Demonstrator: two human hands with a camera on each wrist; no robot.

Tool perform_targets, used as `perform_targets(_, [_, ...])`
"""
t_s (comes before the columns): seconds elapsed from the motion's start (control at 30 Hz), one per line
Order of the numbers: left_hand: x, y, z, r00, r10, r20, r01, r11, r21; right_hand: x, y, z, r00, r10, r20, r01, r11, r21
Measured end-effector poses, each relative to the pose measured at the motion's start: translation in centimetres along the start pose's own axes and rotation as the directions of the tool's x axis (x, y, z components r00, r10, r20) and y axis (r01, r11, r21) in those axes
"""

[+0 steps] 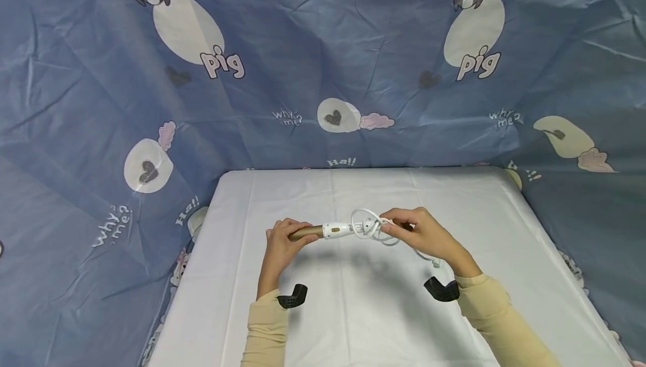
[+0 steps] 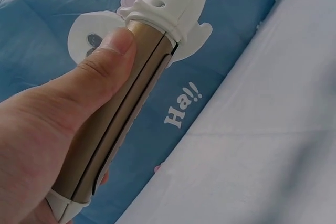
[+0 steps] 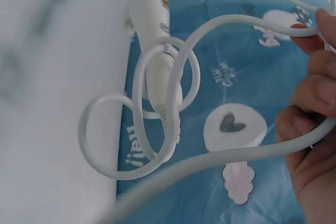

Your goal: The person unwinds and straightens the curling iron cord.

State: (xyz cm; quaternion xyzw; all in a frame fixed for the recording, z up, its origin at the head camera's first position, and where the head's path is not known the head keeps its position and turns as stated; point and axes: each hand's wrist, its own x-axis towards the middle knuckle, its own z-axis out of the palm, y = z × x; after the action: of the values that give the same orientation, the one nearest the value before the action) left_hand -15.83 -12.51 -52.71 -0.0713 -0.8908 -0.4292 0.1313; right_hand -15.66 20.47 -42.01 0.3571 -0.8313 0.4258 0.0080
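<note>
A curling iron (image 1: 337, 230) with a gold barrel and white handle is held level above the white table. My left hand (image 1: 282, 246) grips the barrel (image 2: 131, 98), its thumb lying along the gold side near the white handle. From the handle's other end comes a white cord (image 3: 226, 157), looped around the handle's tail. My right hand (image 1: 429, 235) pinches the cord between thumb and index finger, and another stretch of it passes through the curled lower fingers. A pale cord end (image 1: 437, 263) hangs below the right wrist.
The table (image 1: 353, 322) has a white cover with fold creases. Blue printed fabric (image 1: 282, 86) stands behind it and along both sides. Black camera mounts (image 1: 292, 297) sit at both wrists, by the beige sleeves (image 1: 264, 327).
</note>
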Motion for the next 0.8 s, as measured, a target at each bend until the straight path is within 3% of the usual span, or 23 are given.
perform_targets(0.17, [-0.2,-0.1,0.2,1.0,-0.007,-0.004,0.007,1.0,0.007,-1.1,-0.8,2.4,0.993,-0.071,0.095,0.081,0.991,-0.107])
perform_targets(0.37, [-0.1,0.1,-0.1,1.0,0.013,-0.015,-0.013,1.0,0.008,-1.9,-1.3,5.8,0.976,-0.118,0.181,0.165,0.949,-0.269])
perform_targets(0.57, [-0.1,0.1,-0.5,1.0,0.023,-0.019,-0.023,0.999,0.028,-2.5,-0.6,9.5,0.964,-0.042,0.264,0.138,0.925,-0.355])
perform_targets(0.8, [-0.2,-0.3,-0.8,0.999,0.036,-0.034,-0.034,0.998,0.058,-3.0,0.6,13.3,0.954,0.071,0.292,0.054,0.916,-0.397])
